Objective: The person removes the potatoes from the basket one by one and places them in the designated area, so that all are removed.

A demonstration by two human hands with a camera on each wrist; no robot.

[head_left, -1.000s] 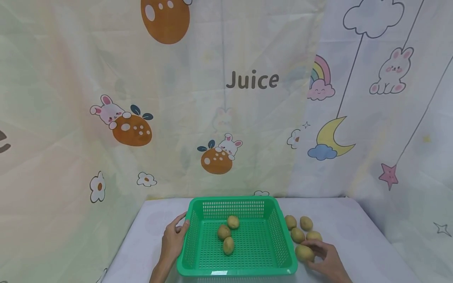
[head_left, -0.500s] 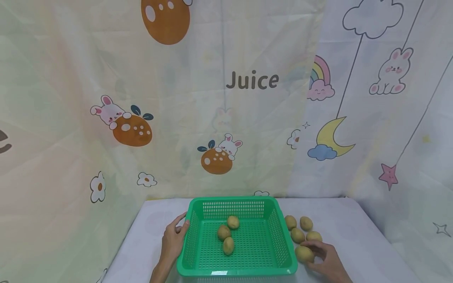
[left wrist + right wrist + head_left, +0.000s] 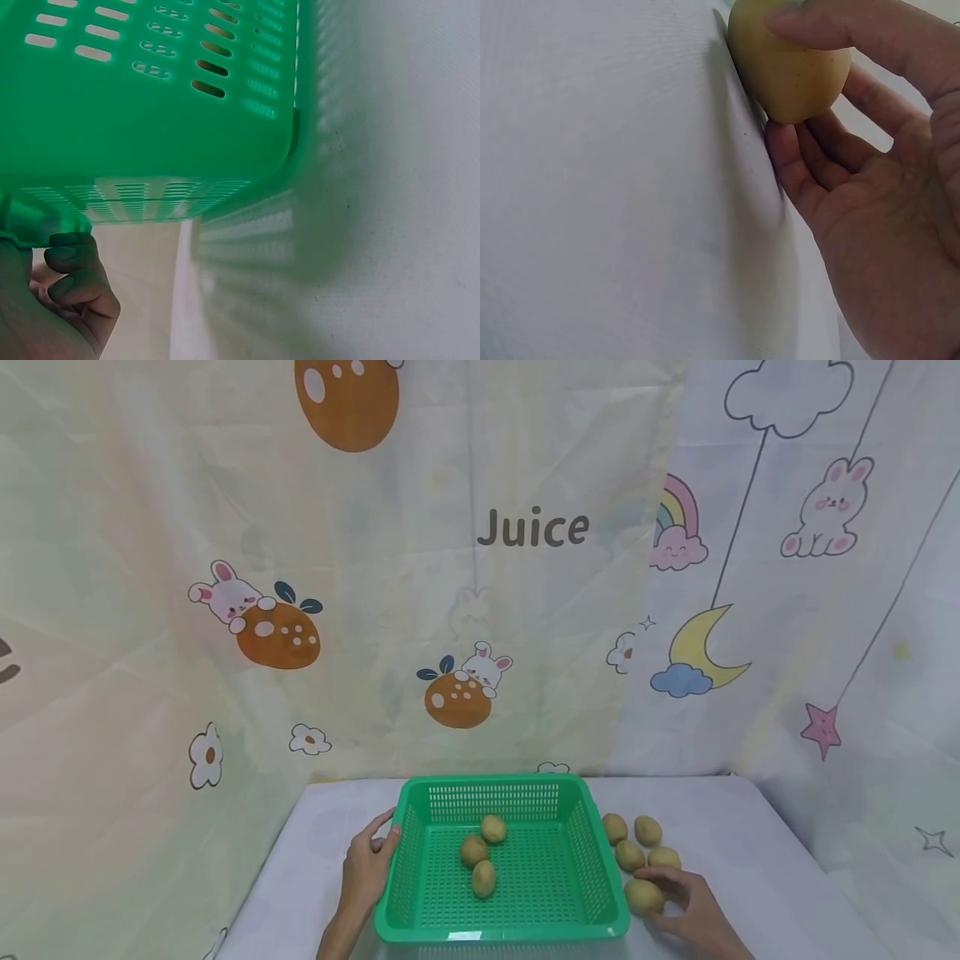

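Neither hand has visibly shifted: the right hand [image 3: 692, 907] pinches a potato [image 3: 641, 897] on the tabletop [image 3: 757, 877] beside the near right corner of the green basket [image 3: 547, 934], four potatoes [image 3: 630, 856] behind it; the left hand [image 3: 363, 870] grips the basket's left side, three potatoes [image 3: 474, 851] inside.

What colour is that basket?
The basket is green; it shows best in the head view.

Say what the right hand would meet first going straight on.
The right hand holds an oval tan potato; past that, the rectangular green plastic basket likely comes first, though depth is unclear.
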